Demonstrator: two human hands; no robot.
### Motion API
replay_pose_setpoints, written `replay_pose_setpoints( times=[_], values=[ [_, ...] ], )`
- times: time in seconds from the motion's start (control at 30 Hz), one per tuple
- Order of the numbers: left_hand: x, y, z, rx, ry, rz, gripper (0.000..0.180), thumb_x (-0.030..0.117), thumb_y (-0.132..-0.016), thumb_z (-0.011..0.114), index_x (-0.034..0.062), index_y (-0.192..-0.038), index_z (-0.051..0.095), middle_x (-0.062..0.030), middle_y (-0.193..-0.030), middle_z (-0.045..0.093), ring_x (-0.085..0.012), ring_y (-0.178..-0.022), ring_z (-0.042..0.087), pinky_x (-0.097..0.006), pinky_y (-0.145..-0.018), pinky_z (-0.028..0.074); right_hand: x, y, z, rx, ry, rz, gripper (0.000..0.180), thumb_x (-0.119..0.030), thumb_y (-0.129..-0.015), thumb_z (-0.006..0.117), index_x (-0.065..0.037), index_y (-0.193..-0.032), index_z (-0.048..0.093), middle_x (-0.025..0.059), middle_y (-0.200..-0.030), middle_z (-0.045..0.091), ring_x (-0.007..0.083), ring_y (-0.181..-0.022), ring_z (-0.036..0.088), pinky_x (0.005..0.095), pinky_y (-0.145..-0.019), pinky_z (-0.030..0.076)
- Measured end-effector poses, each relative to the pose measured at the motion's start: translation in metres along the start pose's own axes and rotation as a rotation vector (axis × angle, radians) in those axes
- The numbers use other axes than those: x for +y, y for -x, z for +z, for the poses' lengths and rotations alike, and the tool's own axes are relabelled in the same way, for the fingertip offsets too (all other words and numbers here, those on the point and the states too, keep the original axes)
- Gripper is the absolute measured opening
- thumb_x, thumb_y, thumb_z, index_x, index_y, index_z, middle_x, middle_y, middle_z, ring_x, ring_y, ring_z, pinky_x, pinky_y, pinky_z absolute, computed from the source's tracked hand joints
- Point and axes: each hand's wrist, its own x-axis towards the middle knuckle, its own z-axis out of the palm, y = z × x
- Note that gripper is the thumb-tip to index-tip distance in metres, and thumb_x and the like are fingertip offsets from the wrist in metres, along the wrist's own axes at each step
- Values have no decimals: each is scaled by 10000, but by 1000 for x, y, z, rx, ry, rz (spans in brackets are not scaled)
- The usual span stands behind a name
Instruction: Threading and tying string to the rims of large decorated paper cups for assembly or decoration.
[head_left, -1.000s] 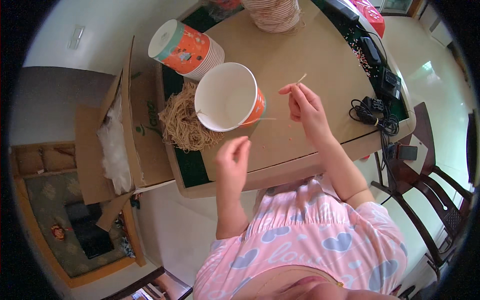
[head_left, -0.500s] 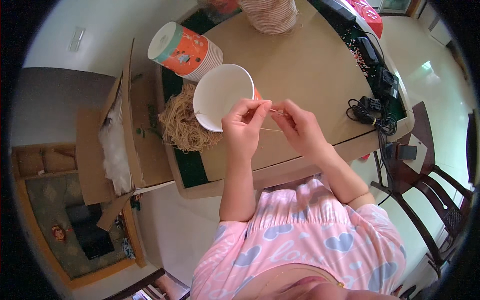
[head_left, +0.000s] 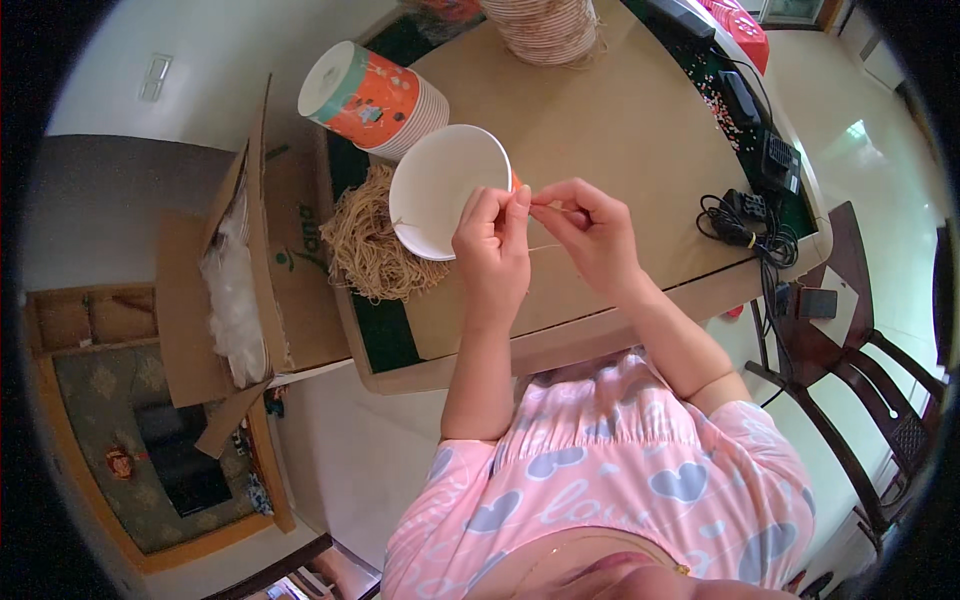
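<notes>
Two hands meet over the tan table (head_left: 640, 130), and the thing to watch is the thin pale strand (head_left: 552, 207) pinched between them. Your left hand (head_left: 492, 240) has its fingers closed, thumb and forefinger pressed together at the rim of the white paper cup (head_left: 440, 195), which lies on its side with its mouth toward you and its orange outside just showing behind your fingertips. Your right hand (head_left: 590, 225) is also closed to a narrow pinch, gripping the strand just at 3 o'clock from the left fingertips. The strand's long axis runs roughly from 9 to 3 o'clock between the two pinches, and a faint tail seems to trail lower down near the left thumb; it is too fine to follow further. The cup sits at about 10 o'clock from your left hand and touches it, so the left hand is clearly nearer to it; the right hand stays apart from the cup. A heap of tan fibre (head_left: 370, 245) lies at 9 o'clock of the cup, against it, and a stack of orange cups (head_left: 375, 100) lies on its side at 11 o'clock, near the open cardboard box (head_left: 250, 270).
</notes>
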Motion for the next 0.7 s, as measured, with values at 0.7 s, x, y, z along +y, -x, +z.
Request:
replay_pose_setpoints(
  times=[0.7],
  values=[
    [-23, -14, -17, -244, -259, -117, 272, 44, -846, 624, 1, -1113, 597, -161, -980, 666, -273, -877, 653, -366, -791, 510, 30, -25, 2, 75, 51, -89, 72, -7, -834, 682, 3, -883, 630, 14, -829, 566, 58, -720, 553, 207, -587, 470]
  ],
)
